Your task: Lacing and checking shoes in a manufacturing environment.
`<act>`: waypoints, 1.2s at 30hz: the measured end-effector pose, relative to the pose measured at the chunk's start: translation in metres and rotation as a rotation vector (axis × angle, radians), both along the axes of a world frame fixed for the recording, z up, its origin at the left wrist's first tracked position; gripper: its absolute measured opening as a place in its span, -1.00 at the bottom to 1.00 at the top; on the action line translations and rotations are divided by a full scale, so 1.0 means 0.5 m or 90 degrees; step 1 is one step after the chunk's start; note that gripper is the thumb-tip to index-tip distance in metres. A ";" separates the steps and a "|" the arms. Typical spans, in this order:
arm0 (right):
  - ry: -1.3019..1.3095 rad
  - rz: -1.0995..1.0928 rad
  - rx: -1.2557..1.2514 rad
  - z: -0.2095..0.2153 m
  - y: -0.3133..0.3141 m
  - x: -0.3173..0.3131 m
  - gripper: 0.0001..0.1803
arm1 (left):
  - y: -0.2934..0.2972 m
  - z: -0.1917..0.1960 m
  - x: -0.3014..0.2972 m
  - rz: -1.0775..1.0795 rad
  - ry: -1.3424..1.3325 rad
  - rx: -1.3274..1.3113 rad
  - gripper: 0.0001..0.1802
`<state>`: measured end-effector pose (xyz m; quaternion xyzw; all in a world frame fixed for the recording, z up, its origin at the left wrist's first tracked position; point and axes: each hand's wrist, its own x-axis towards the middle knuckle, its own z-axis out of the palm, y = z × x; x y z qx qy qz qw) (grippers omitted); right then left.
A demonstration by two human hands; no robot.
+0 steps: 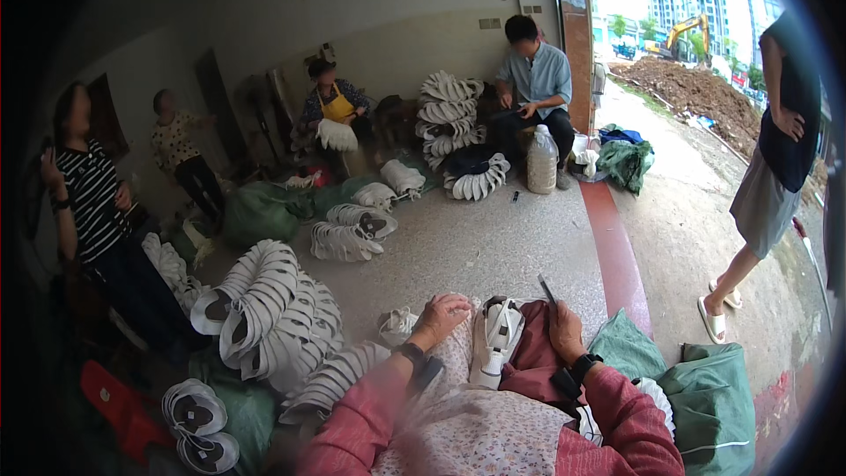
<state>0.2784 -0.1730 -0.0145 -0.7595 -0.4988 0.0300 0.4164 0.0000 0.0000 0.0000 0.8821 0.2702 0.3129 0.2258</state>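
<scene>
A white shoe upper [495,342] with dark and grey parts lies on my lap, between my two hands. My left hand [443,317] rests left of it over the flower-patterned apron, fingers stretched out and holding nothing that I can see. To the right of the upper, my right hand [567,332] is closed around a thin, flat grey metal tool [547,289] whose tip points up and away. The tool's exact kind cannot be made out. Dark red cloth [530,344] covers my leg beneath the right hand. Another white shoe upper [398,324] sits beyond my left wrist.
Nested stacks of white shoe uppers [278,317] stand at my left, beside a red plastic stool [123,410]. Green sacks [709,397] lie at my right. Across the floor, people sit near more stacks [448,115] and a large plastic jug [542,161]. Someone stands at far right.
</scene>
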 end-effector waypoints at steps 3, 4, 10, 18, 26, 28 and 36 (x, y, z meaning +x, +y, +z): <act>-0.013 0.023 0.062 0.019 -0.012 -0.011 -0.71 | 0.007 -0.012 0.005 -0.039 -0.063 0.021 -0.82; -0.023 -0.020 0.023 0.020 -0.012 -0.010 -0.73 | 0.015 -0.012 0.009 -0.079 -0.090 0.035 -0.81; -0.036 -0.017 0.116 -0.059 0.021 0.018 -0.85 | 0.052 0.048 0.087 -0.028 0.106 -0.296 -0.65; 0.080 0.062 0.011 -0.035 0.025 0.056 -0.74 | 0.034 0.035 0.200 -0.343 0.185 -0.204 -0.55; 0.224 0.128 0.032 0.007 0.015 0.090 -0.66 | -0.010 0.002 0.208 -0.203 0.098 -0.114 -0.64; 0.341 0.136 0.004 0.016 0.016 0.104 -0.68 | -0.035 -0.003 0.198 -0.111 0.124 -0.031 -0.57; 0.621 0.145 -0.069 0.097 0.019 0.103 -0.74 | -0.027 -0.010 0.176 -0.127 0.081 0.016 -0.48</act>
